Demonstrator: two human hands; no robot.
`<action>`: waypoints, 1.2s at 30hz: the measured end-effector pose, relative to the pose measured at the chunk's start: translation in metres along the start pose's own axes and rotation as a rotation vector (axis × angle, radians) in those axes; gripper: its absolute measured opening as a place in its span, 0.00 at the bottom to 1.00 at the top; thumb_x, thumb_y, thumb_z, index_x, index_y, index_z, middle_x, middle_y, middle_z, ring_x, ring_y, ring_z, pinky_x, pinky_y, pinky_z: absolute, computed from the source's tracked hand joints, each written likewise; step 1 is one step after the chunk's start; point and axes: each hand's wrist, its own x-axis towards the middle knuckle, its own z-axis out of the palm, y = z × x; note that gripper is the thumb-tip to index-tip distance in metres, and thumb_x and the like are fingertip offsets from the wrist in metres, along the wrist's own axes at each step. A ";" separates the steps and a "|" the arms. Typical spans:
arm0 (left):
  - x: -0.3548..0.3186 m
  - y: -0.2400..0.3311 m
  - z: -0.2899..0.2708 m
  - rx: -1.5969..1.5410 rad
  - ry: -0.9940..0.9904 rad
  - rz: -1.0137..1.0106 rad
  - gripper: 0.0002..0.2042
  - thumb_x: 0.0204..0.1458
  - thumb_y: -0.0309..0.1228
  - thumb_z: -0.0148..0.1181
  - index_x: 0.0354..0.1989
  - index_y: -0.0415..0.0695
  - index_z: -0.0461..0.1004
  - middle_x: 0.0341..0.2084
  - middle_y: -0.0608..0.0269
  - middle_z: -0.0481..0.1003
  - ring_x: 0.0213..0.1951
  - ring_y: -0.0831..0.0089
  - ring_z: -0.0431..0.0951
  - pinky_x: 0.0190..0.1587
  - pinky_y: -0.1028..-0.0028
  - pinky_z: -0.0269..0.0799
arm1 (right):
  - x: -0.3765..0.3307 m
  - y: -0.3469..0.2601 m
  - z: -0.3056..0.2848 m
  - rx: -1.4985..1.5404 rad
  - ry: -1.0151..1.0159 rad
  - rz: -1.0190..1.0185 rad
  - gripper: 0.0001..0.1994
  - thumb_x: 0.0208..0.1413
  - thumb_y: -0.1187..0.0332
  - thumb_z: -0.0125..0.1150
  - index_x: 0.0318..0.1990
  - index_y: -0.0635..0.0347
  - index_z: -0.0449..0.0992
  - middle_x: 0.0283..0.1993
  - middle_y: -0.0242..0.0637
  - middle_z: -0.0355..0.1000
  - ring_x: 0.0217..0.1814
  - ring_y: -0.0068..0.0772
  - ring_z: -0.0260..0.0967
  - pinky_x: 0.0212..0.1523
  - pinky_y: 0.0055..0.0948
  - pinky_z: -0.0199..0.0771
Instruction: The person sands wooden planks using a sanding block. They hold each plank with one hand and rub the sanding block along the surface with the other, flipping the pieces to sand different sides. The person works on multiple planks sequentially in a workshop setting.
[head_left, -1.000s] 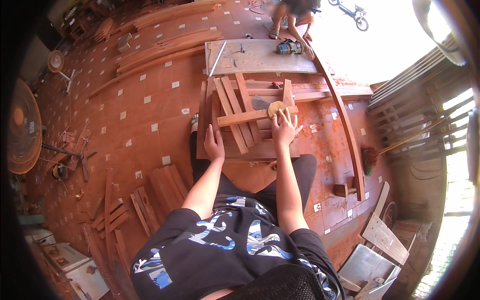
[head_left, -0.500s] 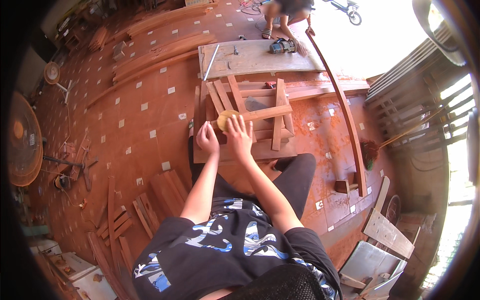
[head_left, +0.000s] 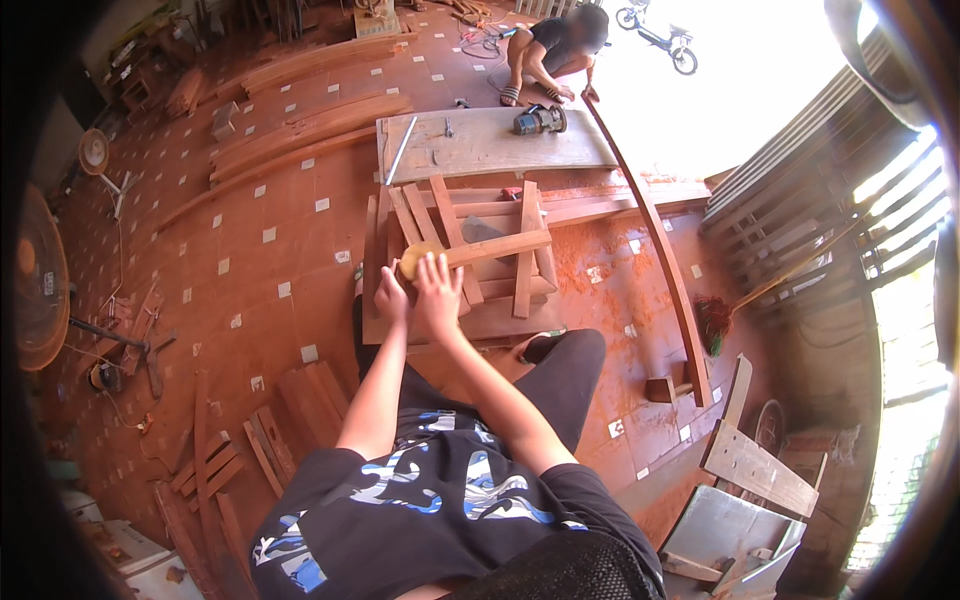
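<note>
My left hand is closed at the near left end of a reddish wooden strip; its fingers partly hide that end. My right hand is beside it, holding a round yellow disc, which looks like sandpaper, against the same strip. The fingers are long and slightly spread, and the thumb is hidden. Under the strip, several wooden pieces lie crossed on a low stack of boards in front of my knees. One upright-lying piece crosses at the right.
Beyond stands a pale work board bearing a power tool and a white bar. A person squats behind it, a hand on a long beam along my right. Planks and a fan are at left.
My view has shifted, so most things sit lower and further left. The person beyond has drawn one hand back from the power tool. My hands stay at the strip, with the disc moved slightly.
</note>
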 end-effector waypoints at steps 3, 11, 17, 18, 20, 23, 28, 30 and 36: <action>-0.004 -0.001 -0.007 -0.091 -0.060 -0.127 0.29 0.71 0.51 0.45 0.46 0.33 0.82 0.40 0.52 0.85 0.43 0.65 0.84 0.48 0.67 0.77 | -0.007 -0.013 0.000 -0.028 -0.083 -0.084 0.27 0.62 0.65 0.57 0.70 0.57 0.68 0.75 0.39 0.63 0.80 0.45 0.53 0.78 0.61 0.39; -0.004 -0.015 -0.008 0.125 -0.120 0.272 0.18 0.68 0.42 0.56 0.57 0.43 0.79 0.50 0.51 0.80 0.54 0.63 0.78 0.58 0.66 0.71 | 0.012 0.073 -0.026 -0.162 0.006 0.145 0.27 0.61 0.64 0.58 0.69 0.44 0.70 0.76 0.24 0.62 0.81 0.36 0.53 0.77 0.60 0.44; -0.017 -0.014 -0.009 0.300 -0.068 0.419 0.19 0.66 0.37 0.57 0.63 0.45 0.74 0.52 0.49 0.77 0.55 0.53 0.76 0.60 0.59 0.70 | 0.015 0.091 -0.033 -0.199 -0.027 0.392 0.35 0.57 0.73 0.55 0.75 0.54 0.61 0.81 0.31 0.54 0.80 0.56 0.50 0.78 0.50 0.48; -0.022 -0.015 -0.006 0.299 -0.053 0.437 0.19 0.66 0.37 0.56 0.64 0.45 0.73 0.52 0.49 0.77 0.55 0.51 0.76 0.60 0.58 0.70 | 0.011 0.079 -0.031 -0.164 -0.026 0.392 0.34 0.57 0.73 0.55 0.74 0.57 0.62 0.80 0.34 0.54 0.79 0.57 0.52 0.77 0.48 0.52; -0.020 -0.017 -0.002 0.320 -0.043 0.492 0.20 0.66 0.35 0.55 0.64 0.44 0.71 0.52 0.48 0.77 0.55 0.50 0.75 0.60 0.57 0.70 | 0.009 0.063 -0.022 -0.046 0.085 0.324 0.31 0.57 0.74 0.54 0.71 0.62 0.64 0.79 0.40 0.56 0.73 0.61 0.60 0.73 0.44 0.61; -0.011 -0.025 -0.014 0.362 -0.059 0.504 0.18 0.65 0.32 0.55 0.62 0.42 0.70 0.51 0.46 0.77 0.54 0.47 0.76 0.57 0.55 0.71 | -0.001 0.055 -0.026 0.088 0.049 0.274 0.31 0.56 0.74 0.55 0.70 0.62 0.64 0.77 0.39 0.60 0.58 0.51 0.73 0.60 0.44 0.73; 0.000 -0.038 -0.019 0.316 -0.031 0.433 0.15 0.65 0.36 0.57 0.54 0.38 0.73 0.41 0.46 0.79 0.44 0.49 0.80 0.50 0.56 0.74 | 0.001 0.062 -0.050 0.125 0.072 0.179 0.24 0.57 0.74 0.56 0.63 0.58 0.73 0.69 0.36 0.71 0.50 0.47 0.76 0.50 0.41 0.79; -0.006 -0.026 -0.009 0.267 -0.052 0.405 0.15 0.65 0.38 0.57 0.47 0.37 0.75 0.32 0.47 0.79 0.36 0.54 0.80 0.42 0.59 0.74 | 0.002 0.075 -0.055 0.148 0.062 0.199 0.16 0.62 0.72 0.56 0.57 0.59 0.78 0.62 0.38 0.77 0.48 0.49 0.77 0.52 0.40 0.78; -0.014 -0.014 -0.015 0.240 -0.137 0.330 0.15 0.67 0.40 0.55 0.41 0.37 0.75 0.26 0.50 0.78 0.30 0.59 0.79 0.36 0.62 0.72 | 0.002 0.075 -0.051 0.227 0.258 0.157 0.12 0.60 0.70 0.59 0.50 0.60 0.81 0.56 0.39 0.80 0.46 0.48 0.78 0.48 0.39 0.80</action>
